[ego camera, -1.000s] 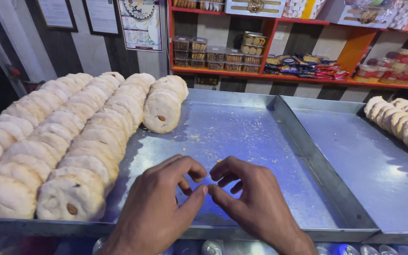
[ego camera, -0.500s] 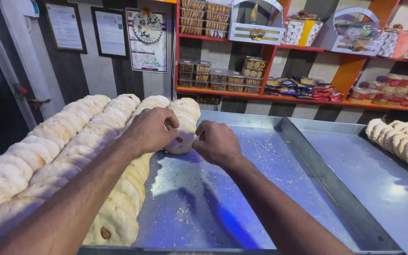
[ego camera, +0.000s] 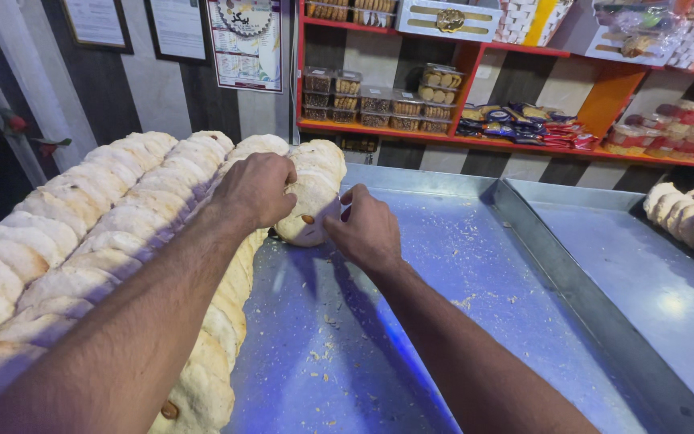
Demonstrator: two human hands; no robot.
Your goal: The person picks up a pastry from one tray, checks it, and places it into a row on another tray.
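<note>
Both hands, left hand [ego camera: 257, 190] and right hand [ego camera: 369, 233], pinch a pale round nut-studded biscuit [ego camera: 307, 210] at the steel tray's [ego camera: 411, 181] eleven o'clock.

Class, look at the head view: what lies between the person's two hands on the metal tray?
A round pale biscuit lies between the left hand and right hand, both touching it, above the metal tray.
</note>
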